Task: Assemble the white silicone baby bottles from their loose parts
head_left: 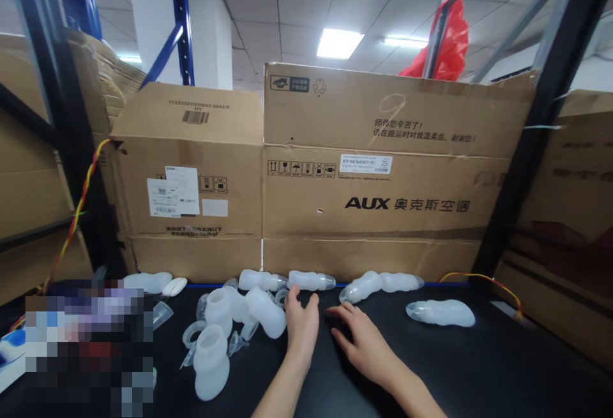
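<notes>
My left hand (303,325) is over the middle of the black tabletop with its fingers apart and nothing seen in them. Just beyond its fingertips lies a frosted white bottle (306,280) with a clear cap; whether they touch is hard to tell. My right hand (361,340) is spread, palm down, close to another capped bottle (361,286) lying on its side. To the left of my left hand lies an uncapped bottle (271,316), near an open-necked bottle (211,367) that leans. A clear funnel-shaped piece (237,343) and a ring (193,335) lie among them.
Flattened cardboard boxes (383,214) stand along the back edge. One capped bottle (440,313) lies at the right. Dark metal posts (527,124) rise at both sides, and a red and yellow wire (76,220) hangs at the left. The left corner is pixelated.
</notes>
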`<state>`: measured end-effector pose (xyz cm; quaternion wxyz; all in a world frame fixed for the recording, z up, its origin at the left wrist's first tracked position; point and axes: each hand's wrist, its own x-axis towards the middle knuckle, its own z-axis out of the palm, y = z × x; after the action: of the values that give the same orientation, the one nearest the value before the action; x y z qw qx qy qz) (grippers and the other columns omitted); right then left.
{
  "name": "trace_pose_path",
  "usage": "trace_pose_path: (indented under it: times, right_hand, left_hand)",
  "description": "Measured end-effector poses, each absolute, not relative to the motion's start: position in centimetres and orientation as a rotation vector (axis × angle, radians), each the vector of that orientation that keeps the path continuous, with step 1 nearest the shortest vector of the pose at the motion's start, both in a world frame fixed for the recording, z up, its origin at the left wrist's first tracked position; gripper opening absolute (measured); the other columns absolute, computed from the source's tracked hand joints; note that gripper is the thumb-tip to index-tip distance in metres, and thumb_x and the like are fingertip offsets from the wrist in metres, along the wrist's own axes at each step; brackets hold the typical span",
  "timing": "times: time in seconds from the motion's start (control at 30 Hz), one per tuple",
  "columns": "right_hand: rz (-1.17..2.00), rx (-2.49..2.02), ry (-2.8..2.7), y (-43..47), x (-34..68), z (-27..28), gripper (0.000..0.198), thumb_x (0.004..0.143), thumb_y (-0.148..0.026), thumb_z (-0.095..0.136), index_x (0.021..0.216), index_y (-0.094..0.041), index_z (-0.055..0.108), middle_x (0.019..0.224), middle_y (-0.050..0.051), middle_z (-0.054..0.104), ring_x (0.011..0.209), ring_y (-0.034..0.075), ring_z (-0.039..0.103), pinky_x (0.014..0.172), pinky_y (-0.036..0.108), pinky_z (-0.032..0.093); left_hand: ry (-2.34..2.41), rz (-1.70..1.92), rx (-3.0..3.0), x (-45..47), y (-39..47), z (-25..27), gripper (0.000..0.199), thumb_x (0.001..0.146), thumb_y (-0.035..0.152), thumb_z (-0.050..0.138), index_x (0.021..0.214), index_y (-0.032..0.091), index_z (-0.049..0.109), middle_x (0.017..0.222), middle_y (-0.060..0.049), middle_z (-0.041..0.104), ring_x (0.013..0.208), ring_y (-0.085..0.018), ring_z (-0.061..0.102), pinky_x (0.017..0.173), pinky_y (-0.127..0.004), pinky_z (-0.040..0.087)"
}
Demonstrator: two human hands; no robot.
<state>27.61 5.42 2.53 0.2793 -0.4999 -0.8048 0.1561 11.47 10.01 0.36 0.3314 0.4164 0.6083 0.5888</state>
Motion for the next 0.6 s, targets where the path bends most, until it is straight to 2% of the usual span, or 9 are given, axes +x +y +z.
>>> trace_pose_path:
  times: [0.1,0.23,0.33,0.4,0.47,0.53,0.6]
  right_hand:
    - [0.396,-1.363,-2.174,5.3,27.4,2.7,0.036,0.092,-0.025,0.057,0.126,-0.027,0.068,0.122,0.010,0.069,0.114,0.029,0.064,0.102,0.041,0.048]
    - [0.369,-1.365,-2.189,5.2,27.2,2.7,0.032,0.093,-0.024,0.055,0.122,-0.026,0.070,0.121,0.009,0.068,0.114,0.028,0.063,0.102,0.041,0.047]
    - [0.355,-1.365,-2.203,5.1,27.0,2.7,0.033,0.094,-0.023,0.054,0.123,-0.026,0.069,0.122,0.010,0.067,0.115,0.028,0.062,0.102,0.041,0.046]
    - [0.356,-1.373,-2.205,5.1,27.0,2.6,0.033,0.094,-0.023,0.054,0.124,-0.026,0.069,0.123,0.009,0.067,0.114,0.027,0.063,0.101,0.040,0.046]
    - [0.351,-1.382,-2.203,5.0,27.0,2.7,0.033,0.095,-0.023,0.053,0.124,-0.026,0.069,0.123,0.009,0.067,0.113,0.027,0.063,0.100,0.040,0.046]
    - [0.344,-1.388,-2.205,5.0,27.0,2.7,0.033,0.095,-0.023,0.053,0.124,-0.026,0.069,0.124,0.009,0.066,0.112,0.027,0.063,0.100,0.040,0.045]
    - [0.341,-1.391,-2.212,5.0,27.1,2.7,0.032,0.096,-0.024,0.052,0.124,-0.026,0.069,0.124,0.009,0.066,0.111,0.027,0.063,0.100,0.041,0.045]
  left_hand:
    - [1.703,1.589,1.064,10.3,10.3,0.3,0.046,0.090,0.027,0.062,0.134,0.018,0.051,0.140,-0.019,0.060,0.133,-0.030,0.060,0.110,-0.048,0.049]
    - [1.860,1.639,1.156,9.0,10.1,1.1,0.052,0.092,0.025,0.057,0.141,0.010,0.044,0.140,-0.025,0.054,0.131,-0.033,0.061,0.107,-0.049,0.052]
    - [1.906,1.656,1.423,8.5,9.5,2.2,0.049,0.093,0.018,0.052,0.141,0.011,0.048,0.140,-0.021,0.054,0.127,-0.027,0.062,0.107,-0.043,0.052]
    - [1.917,1.623,1.662,8.1,9.1,2.8,0.043,0.092,0.013,0.051,0.134,0.015,0.058,0.140,-0.016,0.058,0.131,-0.026,0.059,0.114,-0.043,0.047]
    - [1.955,1.554,1.868,7.6,8.9,3.3,0.043,0.088,0.007,0.051,0.128,0.018,0.065,0.143,-0.013,0.059,0.139,-0.029,0.051,0.122,-0.048,0.035]
    - [2.029,1.470,2.000,7.0,8.9,3.4,0.053,0.082,0.001,0.052,0.131,0.015,0.065,0.147,-0.015,0.058,0.145,-0.033,0.044,0.127,-0.055,0.022]
    - [2.114,1.377,2.082,6.5,8.9,3.2,0.062,0.075,-0.004,0.054,0.134,0.009,0.063,0.148,-0.020,0.058,0.147,-0.037,0.042,0.127,-0.061,0.015]
